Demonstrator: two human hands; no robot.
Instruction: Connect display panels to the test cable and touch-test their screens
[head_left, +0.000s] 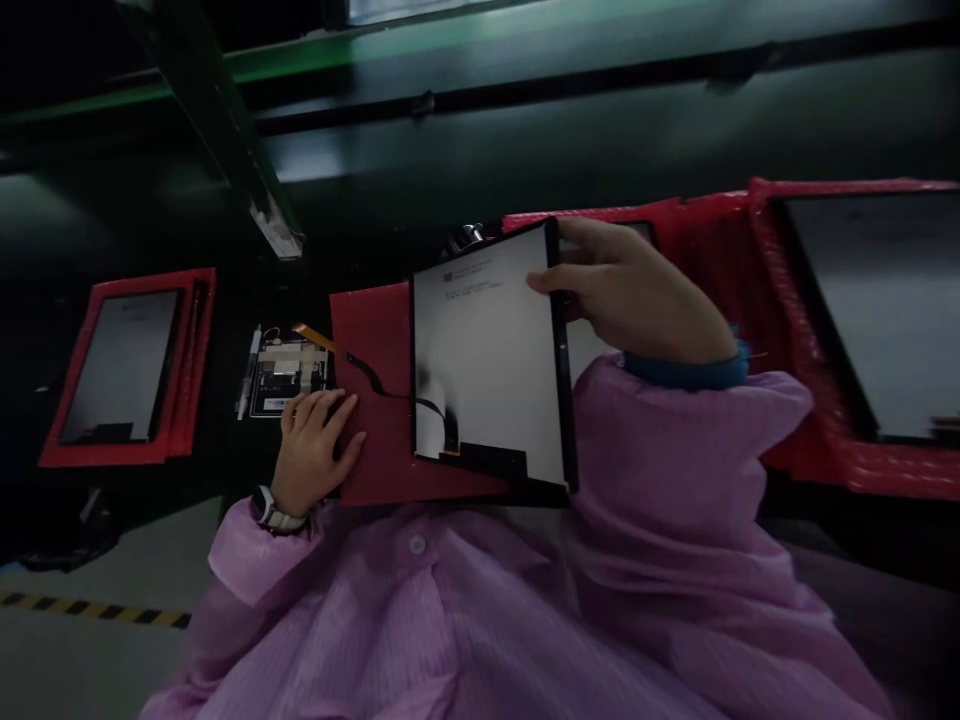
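Observation:
My right hand (630,285) grips the far right edge of a display panel (487,350), thumb on its silvery back. The panel is tilted up, its left edge low over a red foam sheet (367,450). A dark flex cable (367,375) runs leftward from the panel toward an orange ribbon cable (313,336). My left hand (315,440) lies flat with fingers spread, at the lower edge of a circuit board (289,375) with strips of tape on it. Its fingertips hide the board's lower right corner. A white pen-like tool (249,370) lies beside the board.
At the left, another display panel (124,365) lies on red padding (184,420). To the right, a large panel (892,310) rests on stacked red bubble wrap (825,440). A green metal post (225,130) stands behind the board, before a green rail (600,110).

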